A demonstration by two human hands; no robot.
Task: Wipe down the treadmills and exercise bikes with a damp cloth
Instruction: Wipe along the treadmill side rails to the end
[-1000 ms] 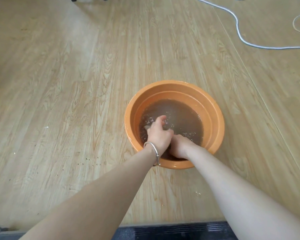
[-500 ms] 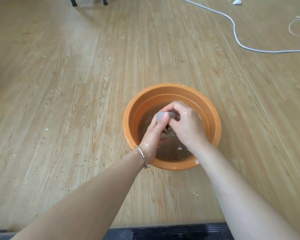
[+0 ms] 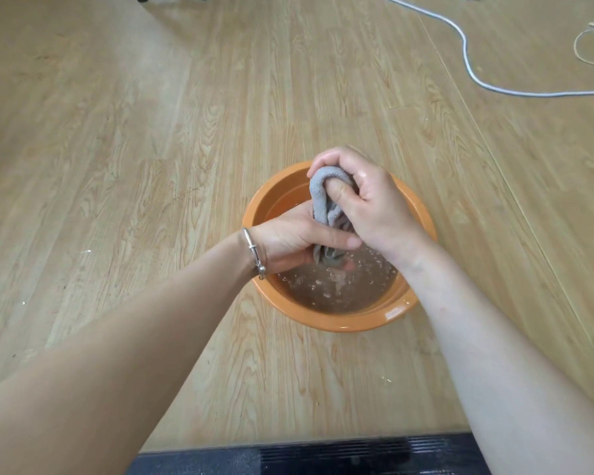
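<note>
The right hand [image 3: 367, 207] is curled tight round the upper end of the grey cloth [image 3: 323, 197], thumb tucked into the fold. The left hand [image 3: 288, 241], just below it and touching it, grips the lower end with the fingers wrapped across. The cloth runs as a short twisted rope between the two fists. This looks like wringing: opposed grips on the two ends let the person twist out the water, so the cloth comes away damp rather than dripping.

Both hands are held directly over the orange basin [image 3: 340, 323], which sits on the wood floor [image 3: 151, 132], so the run-off should fall back into the murky water [image 3: 336, 286] beneath them. The water surface is ruffled under the left hand.

A second ago both hands were down in the water with the cloth barely showing. Half a second ago they had risen and closed together over it. Now they are higher, and more of the cloth is in plain sight.
</note>
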